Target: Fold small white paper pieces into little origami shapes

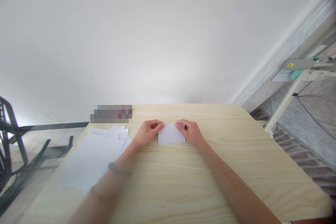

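Observation:
A small white rectangular sheet of paper (171, 134) is held between my two hands over the middle of the table. My left hand (149, 131) pinches its upper left corner between thumb and fingers. At the upper right corner my right hand (191, 131) grips the paper the same way, thumb on the near face. The lower edge hangs free, close to or on the wood; which of the two I cannot tell. A dark band circles my left wrist.
On the left of the light wooden table (223, 171) lies a loose pile of white paper sheets (97, 150). A blurred-out object (111, 113) sits at the back left corner. A white wall rises behind, a dark chair (13, 136) stands left, and a pale metal stand (283, 105) right.

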A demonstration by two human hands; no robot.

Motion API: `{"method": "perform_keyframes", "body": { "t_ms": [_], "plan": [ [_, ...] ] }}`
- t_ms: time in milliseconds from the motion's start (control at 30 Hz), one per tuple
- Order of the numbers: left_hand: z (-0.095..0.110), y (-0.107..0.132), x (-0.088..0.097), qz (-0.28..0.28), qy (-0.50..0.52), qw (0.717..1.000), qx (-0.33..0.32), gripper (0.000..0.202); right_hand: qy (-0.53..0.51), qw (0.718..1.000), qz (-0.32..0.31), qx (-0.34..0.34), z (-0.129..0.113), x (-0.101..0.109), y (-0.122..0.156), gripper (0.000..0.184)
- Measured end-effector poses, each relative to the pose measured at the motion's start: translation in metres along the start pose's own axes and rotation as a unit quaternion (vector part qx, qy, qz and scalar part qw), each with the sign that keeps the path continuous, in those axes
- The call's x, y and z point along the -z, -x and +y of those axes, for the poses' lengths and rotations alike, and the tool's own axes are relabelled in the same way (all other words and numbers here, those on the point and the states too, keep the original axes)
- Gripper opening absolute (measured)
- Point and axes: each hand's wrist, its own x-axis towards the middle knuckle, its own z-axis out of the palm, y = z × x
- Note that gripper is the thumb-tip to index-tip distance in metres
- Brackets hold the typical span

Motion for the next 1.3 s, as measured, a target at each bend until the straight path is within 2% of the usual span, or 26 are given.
{"method": "perform_keyframes", "body": {
  "t_ms": [100,300,433,567,733,1067,1200,1300],
  "plan": [
    [0.002,0.001,-0.001,0.006,-0.050,0.998,-0.026,0.031,-0.007,1.000,-0.004,0.017,-0.008,-0.005,0.001,0.027],
    [0.001,0.002,-0.002,0.007,-0.060,0.997,-0.040,0.031,-0.017,0.999,-0.003,0.032,-0.016,-0.014,0.003,0.024],
    [-0.001,0.001,0.000,0.011,-0.072,0.997,-0.029,0.032,-0.025,0.999,-0.018,0.037,-0.010,-0.010,0.001,0.022],
    [-0.001,0.001,0.003,0.026,-0.077,0.996,-0.021,0.034,-0.032,0.999,-0.015,0.000,0.002,-0.001,-0.001,0.021],
    [-0.001,0.001,0.003,0.023,-0.085,0.996,-0.006,0.038,-0.047,0.999,-0.014,-0.013,0.008,0.000,-0.001,0.020],
    [-0.003,0.000,0.003,0.009,-0.072,0.997,-0.013,0.038,-0.055,0.998,-0.009,-0.031,0.000,-0.005,0.001,0.025],
    [-0.005,-0.002,0.003,0.017,-0.040,0.999,0.015,0.042,-0.076,0.996,0.023,-0.045,0.005,-0.006,0.000,0.028],
    [-0.006,-0.003,0.002,0.003,0.006,0.999,0.033,0.043,-0.096,0.992,0.048,-0.059,0.009,-0.007,-0.001,0.031]
  ]
}}
